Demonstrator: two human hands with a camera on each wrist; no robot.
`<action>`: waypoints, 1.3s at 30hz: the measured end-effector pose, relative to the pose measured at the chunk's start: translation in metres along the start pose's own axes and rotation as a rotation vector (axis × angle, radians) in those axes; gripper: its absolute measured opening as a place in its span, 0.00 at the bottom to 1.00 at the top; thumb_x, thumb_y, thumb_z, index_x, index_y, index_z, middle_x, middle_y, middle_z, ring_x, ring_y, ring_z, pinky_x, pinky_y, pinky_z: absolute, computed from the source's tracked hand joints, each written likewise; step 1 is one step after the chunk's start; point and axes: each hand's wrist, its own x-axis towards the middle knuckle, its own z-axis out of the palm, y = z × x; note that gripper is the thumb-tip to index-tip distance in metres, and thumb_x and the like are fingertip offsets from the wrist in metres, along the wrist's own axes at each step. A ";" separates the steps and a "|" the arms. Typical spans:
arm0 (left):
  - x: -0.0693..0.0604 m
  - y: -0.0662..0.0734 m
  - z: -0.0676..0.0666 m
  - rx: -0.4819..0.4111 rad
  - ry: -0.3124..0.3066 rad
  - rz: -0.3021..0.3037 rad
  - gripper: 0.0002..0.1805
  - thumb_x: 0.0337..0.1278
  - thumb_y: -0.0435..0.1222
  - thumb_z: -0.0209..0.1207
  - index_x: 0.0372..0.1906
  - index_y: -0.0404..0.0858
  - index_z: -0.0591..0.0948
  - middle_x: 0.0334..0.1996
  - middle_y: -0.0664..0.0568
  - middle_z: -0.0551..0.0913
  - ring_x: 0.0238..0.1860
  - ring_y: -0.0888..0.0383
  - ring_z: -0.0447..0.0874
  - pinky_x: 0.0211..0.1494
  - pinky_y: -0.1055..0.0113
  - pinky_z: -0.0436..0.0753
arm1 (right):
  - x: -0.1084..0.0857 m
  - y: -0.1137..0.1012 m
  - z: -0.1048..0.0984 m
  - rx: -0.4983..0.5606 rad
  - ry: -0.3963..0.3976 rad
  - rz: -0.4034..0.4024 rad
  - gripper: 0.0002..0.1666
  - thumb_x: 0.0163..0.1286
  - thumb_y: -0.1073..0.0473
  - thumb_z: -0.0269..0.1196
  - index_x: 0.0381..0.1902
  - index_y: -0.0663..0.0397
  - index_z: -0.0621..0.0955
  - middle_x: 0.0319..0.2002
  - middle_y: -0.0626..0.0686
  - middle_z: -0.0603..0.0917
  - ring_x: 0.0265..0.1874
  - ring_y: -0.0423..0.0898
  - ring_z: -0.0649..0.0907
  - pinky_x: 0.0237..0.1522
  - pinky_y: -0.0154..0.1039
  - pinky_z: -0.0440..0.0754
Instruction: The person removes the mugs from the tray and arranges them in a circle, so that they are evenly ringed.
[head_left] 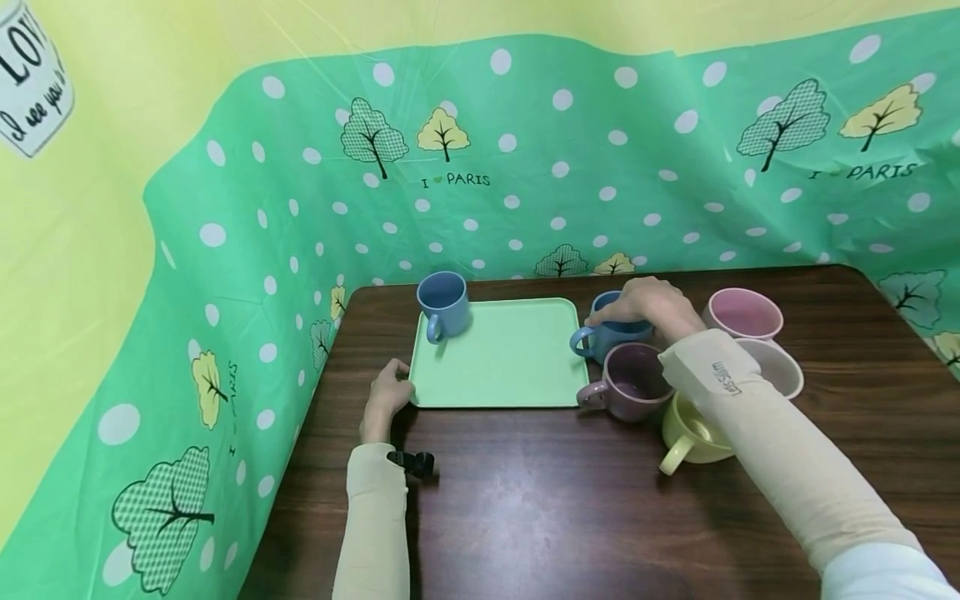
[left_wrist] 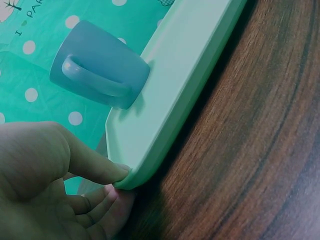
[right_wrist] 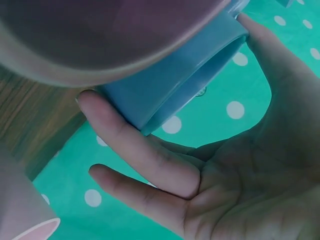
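At its near left corner, the light green tray (head_left: 498, 354) is pinched between the thumb and fingers of my left hand (head_left: 386, 396); the left wrist view shows the thumb on the rim (left_wrist: 132, 172) and fingers below. A blue mug (head_left: 444, 307) stands upright on the tray's back left part, handle towards me. Right of the tray, my right hand (head_left: 648, 307) grips a second blue mug (head_left: 617, 337) from above. In the right wrist view the thumb is at that mug's (right_wrist: 175, 75) rim near the handle, with a finger on its opposite side.
A purple mug (head_left: 636, 383) stands just in front of the gripped mug, close to the tray's right edge. Farther right are a yellow mug (head_left: 693, 433), a white mug (head_left: 780, 367) partly behind my sleeve and a pink mug (head_left: 744, 314). A patterned cloth hangs behind the brown table (head_left: 510, 500).
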 end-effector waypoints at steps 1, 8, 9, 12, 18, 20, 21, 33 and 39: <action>0.000 0.000 0.000 -0.003 -0.003 -0.002 0.22 0.52 0.28 0.46 0.54 0.42 0.73 0.36 0.44 0.75 0.27 0.53 0.66 0.29 0.63 0.66 | 0.001 0.000 0.000 0.002 -0.002 0.000 0.53 0.45 0.22 0.63 0.48 0.64 0.73 0.43 0.65 0.75 0.34 0.58 0.80 0.27 0.43 0.79; 0.000 0.001 0.001 0.003 -0.005 0.003 0.22 0.53 0.28 0.45 0.55 0.41 0.72 0.35 0.44 0.74 0.25 0.54 0.64 0.28 0.64 0.65 | 0.008 0.001 0.003 -0.030 0.020 0.013 0.60 0.44 0.19 0.60 0.52 0.68 0.72 0.44 0.68 0.74 0.37 0.60 0.78 0.31 0.46 0.79; 0.000 0.002 0.001 0.007 -0.001 0.006 0.22 0.53 0.28 0.46 0.55 0.42 0.72 0.35 0.44 0.74 0.26 0.53 0.65 0.29 0.64 0.66 | 0.008 0.000 0.003 -0.048 0.027 0.011 0.61 0.44 0.18 0.59 0.54 0.69 0.71 0.45 0.70 0.73 0.39 0.61 0.77 0.34 0.48 0.79; 0.000 0.003 0.000 0.012 0.001 0.006 0.22 0.53 0.28 0.45 0.55 0.42 0.72 0.35 0.44 0.74 0.26 0.53 0.65 0.30 0.63 0.66 | 0.008 -0.003 0.003 -0.107 0.037 -0.002 0.65 0.46 0.17 0.56 0.59 0.72 0.69 0.50 0.73 0.71 0.45 0.64 0.74 0.44 0.53 0.77; -0.001 0.006 -0.001 0.030 0.008 0.010 0.22 0.53 0.29 0.46 0.55 0.42 0.72 0.38 0.44 0.76 0.30 0.52 0.68 0.32 0.62 0.67 | 0.009 -0.008 0.005 -0.107 0.057 0.062 0.68 0.43 0.15 0.55 0.61 0.70 0.67 0.54 0.74 0.70 0.49 0.69 0.74 0.45 0.61 0.75; -0.001 0.006 -0.001 0.026 0.003 0.005 0.22 0.53 0.29 0.45 0.55 0.42 0.72 0.38 0.44 0.75 0.30 0.52 0.67 0.32 0.62 0.67 | 0.010 -0.009 0.006 -0.110 0.065 0.090 0.70 0.43 0.14 0.54 0.62 0.70 0.67 0.56 0.75 0.69 0.51 0.72 0.73 0.45 0.66 0.74; -0.001 0.007 -0.002 0.028 0.001 0.006 0.22 0.53 0.28 0.45 0.55 0.41 0.72 0.38 0.44 0.75 0.29 0.52 0.67 0.32 0.62 0.67 | 0.010 -0.009 0.007 -0.127 0.068 0.092 0.70 0.44 0.13 0.52 0.63 0.70 0.66 0.57 0.76 0.68 0.52 0.74 0.72 0.46 0.68 0.73; 0.002 0.005 -0.003 0.007 -0.011 -0.006 0.22 0.54 0.29 0.45 0.55 0.42 0.72 0.36 0.44 0.75 0.26 0.53 0.65 0.29 0.63 0.66 | 0.006 -0.007 0.005 -0.139 0.031 0.122 0.72 0.45 0.11 0.46 0.65 0.68 0.65 0.55 0.75 0.69 0.47 0.69 0.75 0.45 0.62 0.75; -0.002 0.003 -0.001 0.016 -0.002 0.000 0.21 0.54 0.29 0.45 0.54 0.41 0.72 0.36 0.44 0.74 0.28 0.52 0.66 0.31 0.63 0.66 | 0.004 -0.007 0.007 -0.134 0.011 0.126 0.69 0.46 0.11 0.45 0.62 0.67 0.68 0.44 0.67 0.74 0.37 0.59 0.77 0.41 0.55 0.76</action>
